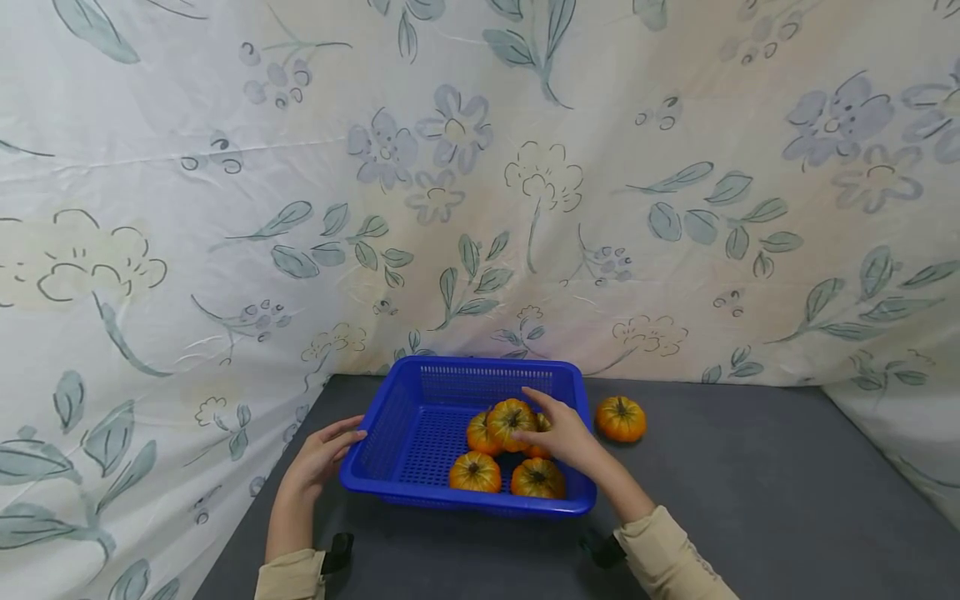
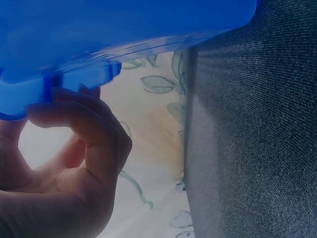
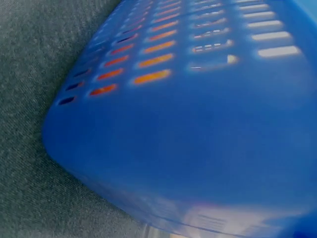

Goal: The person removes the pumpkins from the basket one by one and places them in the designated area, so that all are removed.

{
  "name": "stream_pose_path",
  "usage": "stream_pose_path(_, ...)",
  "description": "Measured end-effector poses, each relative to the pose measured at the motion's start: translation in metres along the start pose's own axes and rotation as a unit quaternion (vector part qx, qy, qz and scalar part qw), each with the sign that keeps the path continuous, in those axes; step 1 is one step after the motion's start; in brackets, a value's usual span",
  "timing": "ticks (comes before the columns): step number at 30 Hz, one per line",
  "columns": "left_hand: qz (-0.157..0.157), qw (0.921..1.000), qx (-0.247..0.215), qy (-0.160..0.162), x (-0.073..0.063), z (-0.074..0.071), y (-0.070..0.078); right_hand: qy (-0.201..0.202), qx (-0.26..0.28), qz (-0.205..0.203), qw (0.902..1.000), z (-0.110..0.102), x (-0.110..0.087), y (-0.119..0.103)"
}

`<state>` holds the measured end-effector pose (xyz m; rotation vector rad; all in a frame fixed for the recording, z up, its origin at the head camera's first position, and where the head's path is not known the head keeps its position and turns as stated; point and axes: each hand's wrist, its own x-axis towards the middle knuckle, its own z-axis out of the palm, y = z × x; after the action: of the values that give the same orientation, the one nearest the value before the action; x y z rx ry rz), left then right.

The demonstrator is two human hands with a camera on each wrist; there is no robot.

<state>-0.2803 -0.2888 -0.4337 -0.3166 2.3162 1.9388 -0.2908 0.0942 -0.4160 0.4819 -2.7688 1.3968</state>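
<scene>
A blue plastic basket (image 1: 390,500) with slotted walls stands on the dark table. Its left rim is gripped by my left hand (image 1: 321,457); in the left wrist view that hand's curled fingers (image 2: 99,129) and thumb meet at the blue edge. My right hand (image 1: 566,432) reaches over the basket's right side, thumb and index finger around a small orange-green pumpkin (image 1: 504,423). This pumpkin sits higher than several others beneath and around it, such as the front left pumpkin (image 1: 475,473) and front right pumpkin (image 1: 538,479). Whether it rests on them cannot be told.
Outside the basket, one more pumpkin (image 1: 621,419) lies on the table (image 1: 750,483) to the right. A floral cloth (image 1: 480,208) hangs behind and at both sides. Orange shows through slots in the basket wall (image 3: 173,129) in the right wrist view.
</scene>
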Motion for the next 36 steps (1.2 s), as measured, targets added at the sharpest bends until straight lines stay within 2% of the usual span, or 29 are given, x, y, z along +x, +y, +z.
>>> stream_pose_path(22, 0.002, 1.0, 0.002, 0.002, 0.0, 0.001, 0.001, -0.003, -0.029, 0.032, 0.9991, 0.011, 0.008, -0.001)
stream_pose_path(36, -0.001, 1.0, -0.001, 0.004, 0.0, 0.002, 0.002, -0.02, -0.021, 0.017, 0.9994, 0.013, 0.007, 0.001)
